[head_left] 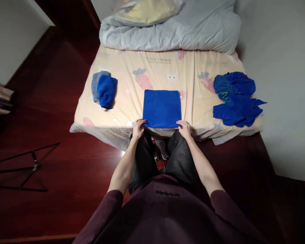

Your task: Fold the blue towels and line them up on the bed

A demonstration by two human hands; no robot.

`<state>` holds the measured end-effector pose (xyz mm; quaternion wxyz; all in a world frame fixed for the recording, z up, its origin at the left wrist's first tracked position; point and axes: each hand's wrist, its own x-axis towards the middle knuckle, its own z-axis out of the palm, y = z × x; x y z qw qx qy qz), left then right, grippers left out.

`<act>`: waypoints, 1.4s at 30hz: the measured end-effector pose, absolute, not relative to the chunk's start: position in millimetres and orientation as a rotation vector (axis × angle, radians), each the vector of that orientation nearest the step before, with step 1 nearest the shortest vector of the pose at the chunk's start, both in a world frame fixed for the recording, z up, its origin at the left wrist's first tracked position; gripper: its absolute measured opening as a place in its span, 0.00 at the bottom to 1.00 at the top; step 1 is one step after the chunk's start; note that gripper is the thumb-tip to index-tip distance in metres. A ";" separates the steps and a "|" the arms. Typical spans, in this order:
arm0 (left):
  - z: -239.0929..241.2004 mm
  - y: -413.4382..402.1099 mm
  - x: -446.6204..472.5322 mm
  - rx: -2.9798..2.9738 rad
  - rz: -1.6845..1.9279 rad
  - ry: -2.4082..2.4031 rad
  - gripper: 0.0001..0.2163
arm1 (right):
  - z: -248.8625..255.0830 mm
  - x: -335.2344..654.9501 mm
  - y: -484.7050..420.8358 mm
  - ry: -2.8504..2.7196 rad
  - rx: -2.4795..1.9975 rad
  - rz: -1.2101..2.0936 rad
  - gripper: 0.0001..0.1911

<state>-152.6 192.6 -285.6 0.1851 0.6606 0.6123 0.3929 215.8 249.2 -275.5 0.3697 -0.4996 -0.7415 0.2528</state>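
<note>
A blue cloth (162, 108), like a towel, lies flat and nearly square at the bed's front edge. My left hand (138, 128) grips its near left corner, thumb and fingers pinched together. At the near right corner my right hand (184, 129) pinches the same cloth. To the left sits a folded blue cloth (107, 91), resting partly on a grey-blue cloth (95, 88). Over on the right is a crumpled pile of blue cloths (237, 110), with a bit of green on one of them.
The bed (127, 67) has a pale yellow sheet printed with carrots and cat faces. A light grey quilt (167, 35) is bunched at the back under a yellowish bundle (149, 12). Black metal stand legs (32, 166) rest on the dark red floor at left. A wall (282, 84) borders the right side.
</note>
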 end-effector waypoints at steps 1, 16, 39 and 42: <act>-287.9 194.8 -153.0 1.866 1.130 1.709 0.22 | -277.6 216.2 250.9 -1.876 -1.282 0.655 0.23; -298.5 195.6 -151.1 1.604 1.160 1.856 0.11 | -286.1 222.0 255.5 -1.705 -1.412 0.657 0.16; -289.1 195.4 -140.3 1.537 1.118 2.088 0.12 | -296.6 218.4 263.3 -1.564 -1.638 0.627 0.27; -287.8 195.3 -139.5 1.540 1.090 2.092 0.12 | -297.1 217.4 263.9 -1.565 -1.647 0.629 0.28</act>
